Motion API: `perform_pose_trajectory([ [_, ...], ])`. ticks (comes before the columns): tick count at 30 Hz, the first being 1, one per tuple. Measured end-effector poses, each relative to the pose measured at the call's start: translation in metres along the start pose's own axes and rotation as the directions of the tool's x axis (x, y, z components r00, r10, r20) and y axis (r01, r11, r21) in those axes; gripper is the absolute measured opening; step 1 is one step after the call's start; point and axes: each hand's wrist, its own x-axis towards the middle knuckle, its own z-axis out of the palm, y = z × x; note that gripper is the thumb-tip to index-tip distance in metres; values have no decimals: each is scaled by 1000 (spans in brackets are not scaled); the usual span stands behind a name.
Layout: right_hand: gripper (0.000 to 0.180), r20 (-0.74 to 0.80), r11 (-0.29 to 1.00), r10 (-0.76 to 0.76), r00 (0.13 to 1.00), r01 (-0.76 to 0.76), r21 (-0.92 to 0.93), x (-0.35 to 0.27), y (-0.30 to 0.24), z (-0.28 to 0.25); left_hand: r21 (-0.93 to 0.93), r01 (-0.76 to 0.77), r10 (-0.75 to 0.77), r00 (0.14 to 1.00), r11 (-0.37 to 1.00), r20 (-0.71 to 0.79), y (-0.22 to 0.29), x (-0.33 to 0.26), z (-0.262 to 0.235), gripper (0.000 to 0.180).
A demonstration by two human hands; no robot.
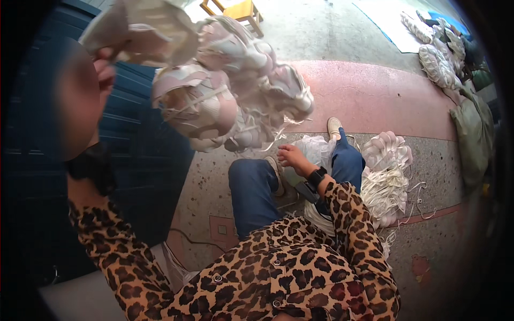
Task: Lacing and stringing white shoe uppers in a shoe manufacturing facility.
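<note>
Left grip: my left hand (pixel 104 67) is raised high at the upper left, fingers closed on the top of a bunch of shoe uppers (pixel 225 91); much of the hand is blurred.
Bunch: pink and white uppers tied together with white laces, hanging in the air from my left grip, above my knees and well above the floor (pixel 332 32).
Right grip: my right hand (pixel 292 156) is stretched out low, below the bunch, fingers loosely curled and holding nothing that I can see; it is apart from the bunch, just beside a clear plastic bag (pixel 316 150).
Watch: a black watch (pixel 316 175) sits on my right wrist.
Sleeves: both my arms wear a leopard-print shirt (pixel 278 273).
Legs: my blue jeans (pixel 251 192) and pale shoe (pixel 334 127) are below the bunch, on the floor.
Pile: a second heap of white and pink uppers (pixel 385 176) lies on the floor to the right of my right leg, lower than the bunch.
Far heap: more uppers (pixel 439 59) lie on the floor far right of the bunch, by a green sack (pixel 474 134).
Stool: a yellow wooden stool (pixel 238 10) stands beyond the bunch, at the top.
Wall: a dark blue slatted shutter (pixel 134 139) is left of the bunch.
</note>
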Motion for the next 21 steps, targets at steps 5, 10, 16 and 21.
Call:
perform_pose_trajectory([
  [5, 57, -183, 953, -303, 935, 303, -27, 21, -48, 11, 95, -35, 42, 996, 995, -74, 105, -75, 58, 33],
  [10, 77, -274, 916, -323, 906, 372, 150, 51, -117, 4, 142, -117, 127, 990, 983, -64, 150, -118, 87, 29],
  [16, 62, 165, 824, -240, 956, 111, 556, 62, -122, 70, 122, -130, 147, 979, 984, -144, 195, -122, 54, 27],
  [21, 40, -1, 758, -509, 861, 449, 474, 8, -214, 109, 98, -151, 170, 959, 984, -229, 208, -161, 15, 27],
])
